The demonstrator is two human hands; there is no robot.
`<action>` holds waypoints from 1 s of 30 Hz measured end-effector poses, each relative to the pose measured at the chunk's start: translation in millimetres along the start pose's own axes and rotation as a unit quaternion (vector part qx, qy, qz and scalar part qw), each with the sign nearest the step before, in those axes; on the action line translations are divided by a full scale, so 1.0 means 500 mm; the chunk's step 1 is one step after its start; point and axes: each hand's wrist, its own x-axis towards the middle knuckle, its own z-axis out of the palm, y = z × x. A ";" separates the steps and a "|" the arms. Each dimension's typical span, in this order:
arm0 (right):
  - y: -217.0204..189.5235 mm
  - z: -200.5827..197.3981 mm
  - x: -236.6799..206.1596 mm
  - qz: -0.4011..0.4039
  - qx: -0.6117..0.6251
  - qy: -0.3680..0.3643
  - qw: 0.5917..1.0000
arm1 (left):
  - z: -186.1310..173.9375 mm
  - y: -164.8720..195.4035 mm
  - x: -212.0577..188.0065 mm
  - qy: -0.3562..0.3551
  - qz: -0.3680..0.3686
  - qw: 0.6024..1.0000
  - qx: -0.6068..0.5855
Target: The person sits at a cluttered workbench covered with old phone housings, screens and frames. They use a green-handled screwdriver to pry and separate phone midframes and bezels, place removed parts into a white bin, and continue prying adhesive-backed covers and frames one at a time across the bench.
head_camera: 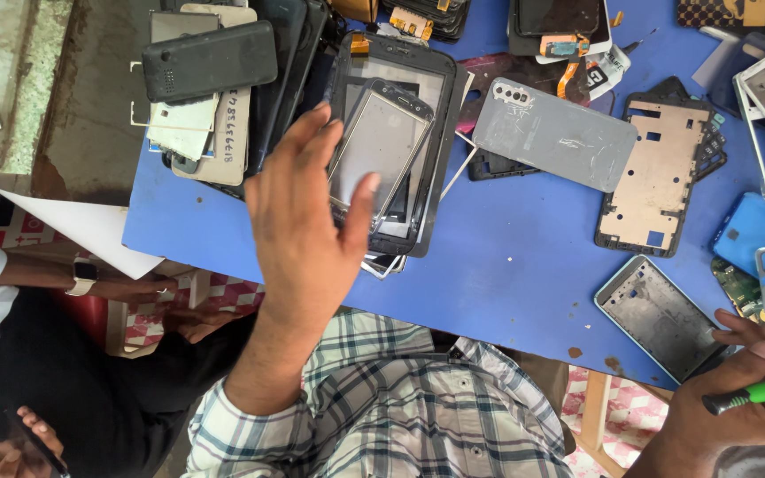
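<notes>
Screwdriver (745,396), green handle lying left-right near the counter's (506,265) near edge, clenched in right hand (741,398); left hand (307,226) spread open, empty, over phone frames (387,146).

Bright, even daylight; soft shadows. Sheen on grey back cover (556,133). Left hand (305,230) slightly motion-blurred; rest sharp.

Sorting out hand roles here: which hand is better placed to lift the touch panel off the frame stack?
Probably left. The left hand hovers open right beside the touch panel; the right hand is far off, closed on a green-handled screwdriver.
</notes>
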 end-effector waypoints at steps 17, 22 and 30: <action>-0.011 0.009 -0.016 0.035 0.024 0.005 0.999 | -0.059 0.026 -0.020 -0.096 -0.008 0.995 0.004; -0.018 0.014 -0.011 0.024 0.026 0.004 0.999 | -0.047 0.026 -0.033 -0.079 -0.022 0.997 0.007; -0.011 0.008 -0.018 0.026 0.029 0.012 0.999 | -0.043 0.019 -0.038 -0.070 -0.034 0.997 -0.012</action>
